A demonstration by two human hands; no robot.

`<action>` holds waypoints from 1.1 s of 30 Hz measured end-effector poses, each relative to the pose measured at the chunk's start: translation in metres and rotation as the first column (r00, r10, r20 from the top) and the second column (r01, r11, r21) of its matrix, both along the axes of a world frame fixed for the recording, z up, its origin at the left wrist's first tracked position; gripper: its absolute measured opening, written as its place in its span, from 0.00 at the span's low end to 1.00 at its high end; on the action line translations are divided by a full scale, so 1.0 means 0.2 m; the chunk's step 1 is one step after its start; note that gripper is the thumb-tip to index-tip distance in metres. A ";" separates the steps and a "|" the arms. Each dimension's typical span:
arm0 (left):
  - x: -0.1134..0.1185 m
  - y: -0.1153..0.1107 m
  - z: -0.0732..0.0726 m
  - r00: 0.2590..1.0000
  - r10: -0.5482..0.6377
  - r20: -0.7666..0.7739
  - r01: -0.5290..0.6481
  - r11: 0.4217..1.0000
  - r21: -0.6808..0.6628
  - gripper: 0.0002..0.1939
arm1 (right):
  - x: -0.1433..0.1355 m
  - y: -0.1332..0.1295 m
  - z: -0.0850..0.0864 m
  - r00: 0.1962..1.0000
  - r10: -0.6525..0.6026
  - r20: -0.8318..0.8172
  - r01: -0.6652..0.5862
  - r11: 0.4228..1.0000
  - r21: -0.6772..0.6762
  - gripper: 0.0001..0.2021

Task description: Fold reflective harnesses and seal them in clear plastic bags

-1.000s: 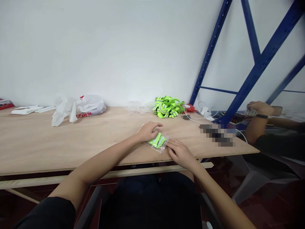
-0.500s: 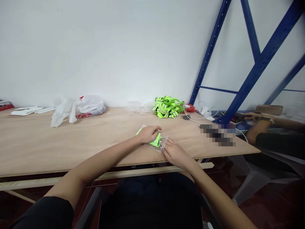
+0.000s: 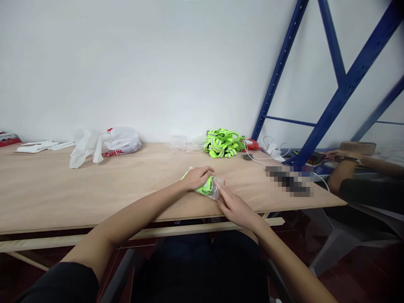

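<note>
A clear plastic bag (image 3: 216, 193) lies on the table in front of me with a neon-green reflective strap (image 3: 206, 187) folded inside it. My left hand (image 3: 197, 178) rests over the bag's left part, its bent fingers holding it down and covering some of the strap. At the bag's right end, my right hand (image 3: 233, 205) grips the edge between thumb and fingers. Behind them sits a tangled pile of neon-green reflective straps (image 3: 223, 144).
Flat clear bags (image 3: 181, 143) lie left of the pile. A white carrier bag (image 3: 123, 141) and white sheets (image 3: 38, 146) stand farther left. Cables, a pixelated dark object (image 3: 288, 182) and a blue metal frame (image 3: 325, 113) are right, where another person's arm (image 3: 345, 168) reaches in.
My right fingers have drawn back from the bag's mouth to its right edge. More of the bag's clear end shows, and the strap's visible end looks rounder. My left hand has stayed put.
</note>
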State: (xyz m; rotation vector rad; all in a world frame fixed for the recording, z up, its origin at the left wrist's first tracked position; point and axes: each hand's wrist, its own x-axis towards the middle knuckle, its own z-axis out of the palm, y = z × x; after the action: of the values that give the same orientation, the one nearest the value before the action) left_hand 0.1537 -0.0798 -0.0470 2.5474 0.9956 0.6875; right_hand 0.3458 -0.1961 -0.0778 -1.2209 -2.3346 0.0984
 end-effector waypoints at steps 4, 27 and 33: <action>0.00 0.00 0.00 0.999 -0.044 0.026 0.045 0.999 -0.018 0.24 | 0.00 0.01 0.00 0.998 0.060 0.023 -0.061 0.997 0.041 0.34; -0.01 -0.02 0.03 0.958 -0.274 -0.087 0.279 0.959 0.048 0.25 | -0.07 0.01 0.05 0.994 0.106 0.016 -0.106 0.994 0.016 0.30; 0.01 -0.04 -0.01 0.913 -0.295 -0.283 0.375 0.880 0.292 0.21 | 0.06 0.00 0.09 0.982 0.165 -0.092 -0.162 0.986 0.038 0.21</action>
State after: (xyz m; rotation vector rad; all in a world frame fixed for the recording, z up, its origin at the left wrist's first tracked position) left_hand 0.1548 -0.0879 -0.0488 3.0572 0.4942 0.5046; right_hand 0.3576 -0.1956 -0.0595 -0.9864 -2.3412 0.1722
